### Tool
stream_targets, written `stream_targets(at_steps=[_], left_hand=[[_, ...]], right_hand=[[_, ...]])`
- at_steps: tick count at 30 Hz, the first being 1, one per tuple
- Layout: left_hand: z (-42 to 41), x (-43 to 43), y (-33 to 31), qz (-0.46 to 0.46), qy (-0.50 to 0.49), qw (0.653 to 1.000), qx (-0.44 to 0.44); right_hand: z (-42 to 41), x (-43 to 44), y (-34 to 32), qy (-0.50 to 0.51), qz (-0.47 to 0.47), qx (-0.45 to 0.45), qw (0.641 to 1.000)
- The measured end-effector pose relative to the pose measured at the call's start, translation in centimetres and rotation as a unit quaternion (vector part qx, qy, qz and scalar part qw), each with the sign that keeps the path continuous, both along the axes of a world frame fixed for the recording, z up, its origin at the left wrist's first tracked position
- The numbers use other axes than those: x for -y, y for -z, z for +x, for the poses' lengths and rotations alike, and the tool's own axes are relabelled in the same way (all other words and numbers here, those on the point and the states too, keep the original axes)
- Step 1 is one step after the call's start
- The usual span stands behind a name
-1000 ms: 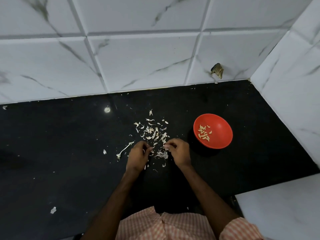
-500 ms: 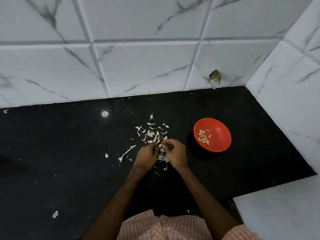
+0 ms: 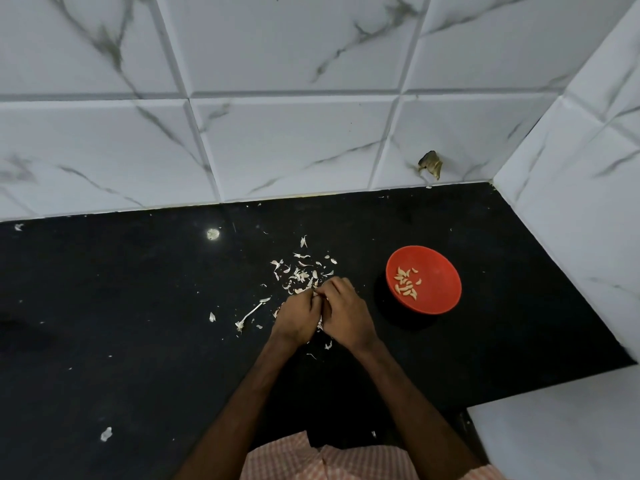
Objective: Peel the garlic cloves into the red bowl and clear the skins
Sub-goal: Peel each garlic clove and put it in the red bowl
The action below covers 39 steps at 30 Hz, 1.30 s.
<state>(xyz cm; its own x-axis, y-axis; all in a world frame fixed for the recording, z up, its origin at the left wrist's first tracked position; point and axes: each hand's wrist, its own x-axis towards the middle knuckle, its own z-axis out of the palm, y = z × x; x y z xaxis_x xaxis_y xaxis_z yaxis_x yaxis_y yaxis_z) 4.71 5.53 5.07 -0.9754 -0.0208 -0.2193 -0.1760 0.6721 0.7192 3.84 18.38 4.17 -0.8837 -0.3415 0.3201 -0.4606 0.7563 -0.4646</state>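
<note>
While I watch from the head camera, the worktop [image 3: 138,306] reads as a flat slab of polished black stone with a small glint of light on it. It is backed at 12 o'clock and walled at 3 o'clock by glossy white tiles [image 3: 294,143] with grey marble veining and bevelled joints. A ragged brown patch [image 3: 430,164] sits on the tile near the back corner.

Both forearms come up from 6 o'clock, bare, out of a pale orange checked shirt [image 3: 346,462], and converge mid-counter. My left hand [image 3: 298,315] and right hand [image 3: 344,315] are knuckles-up, side by side and touching, with the fingers of each curled in and the tips meeting at their 12 o'clock edge. Whatever they pinch is hidden under the knuckles, so I cannot tell if either holds a clove.

Papery white garlic skins [image 3: 301,273] lie scattered, thin and curled, from the fingertips out toward 12 o'clock, with a few scraps under the wrists. A slim pale stem [image 3: 251,313] lies at 9 o'clock of the left hand, and one loose flake [image 3: 106,434] sits far off at 8 o'clock.

At 3 o'clock from the hands, well apart, stands the round, smooth red bowl [image 3: 443,289]. Small cream crescent-shaped peeled cloves [image 3: 406,284] are clustered in its 9 o'clock half.
</note>
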Motion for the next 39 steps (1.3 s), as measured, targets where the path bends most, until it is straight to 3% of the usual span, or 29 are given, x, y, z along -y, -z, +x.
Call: stream_targets(at_steps=[6, 10, 15, 19, 24, 29, 39], left_hand=[[-0.2, -0.3, -1.2, -0.007, -0.011, 0.999, 0.036], [-0.8, -0.4, -1.6, 0.025, 0.013, 0.999, 0.029], [-0.8, 0.3, -1.5, 0.088, 0.028, 0.996, -0.005], [-0.6, 0.4, -1.9, 0.102, 0.040, 0.993, -0.039], [-0.5, 0.3, -2.3, 0.115, 0.039, 0.991, -0.051], [-0.8, 0.0, -2.9, 0.181, 0.020, 0.982, -0.048], [-1.3, 0.2, -3.5, 0.238, 0.005, 0.969, -0.071]], right_hand=[[-0.2, -0.6, -0.1, -0.031, 0.042, -0.028, 0.998], [-0.4, -0.8, -0.4, -0.024, 0.008, -0.013, 1.000], [-1.5, -1.7, -2.5, -0.068, -0.093, 0.123, 0.986], [-1.9, -2.1, -3.8, -0.049, -0.255, 0.280, 0.924], [-2.5, -2.6, -3.8, -0.046, -0.323, 0.341, 0.882], [-2.9, -3.0, -4.2, -0.048, -0.372, 0.359, 0.855], [-4.2, -3.1, -5.2, -0.073, -0.385, 0.353, 0.849]])
